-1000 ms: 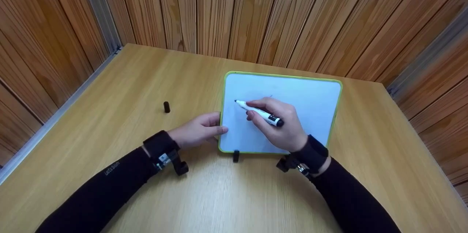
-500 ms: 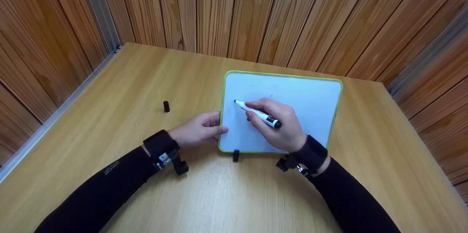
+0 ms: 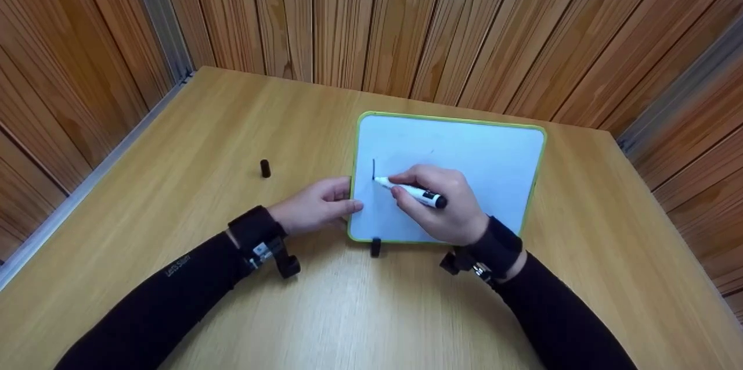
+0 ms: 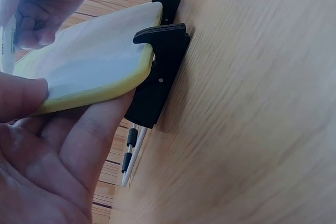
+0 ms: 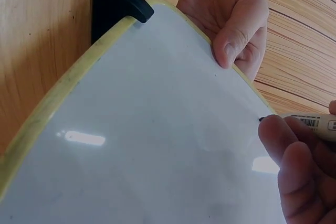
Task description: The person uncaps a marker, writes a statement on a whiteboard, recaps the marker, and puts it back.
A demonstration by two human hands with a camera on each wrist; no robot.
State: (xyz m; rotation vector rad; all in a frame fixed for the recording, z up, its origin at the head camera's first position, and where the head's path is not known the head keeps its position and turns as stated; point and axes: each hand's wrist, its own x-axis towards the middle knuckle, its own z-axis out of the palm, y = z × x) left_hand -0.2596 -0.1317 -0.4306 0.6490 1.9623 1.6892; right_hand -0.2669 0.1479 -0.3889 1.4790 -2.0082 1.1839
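A whiteboard with a yellow-green rim leans on a black stand. My left hand grips its left edge, thumb on the front face and fingers behind, as the left wrist view shows. In my right hand a white marker with a black end is pinched between thumb and fingers. Its tip meets the board near the left side, at the lower end of a short dark vertical line. A faint small mark shows near the board's upper middle.
A black marker cap stands on the wooden table left of the board. Wood-panelled walls rise behind the table and along both sides. One black stand foot juts out below the board's lower edge.
The marker tip has moved down the board with my right hand, leaving a short vertical line. My left hand keeps its grip on the edge.
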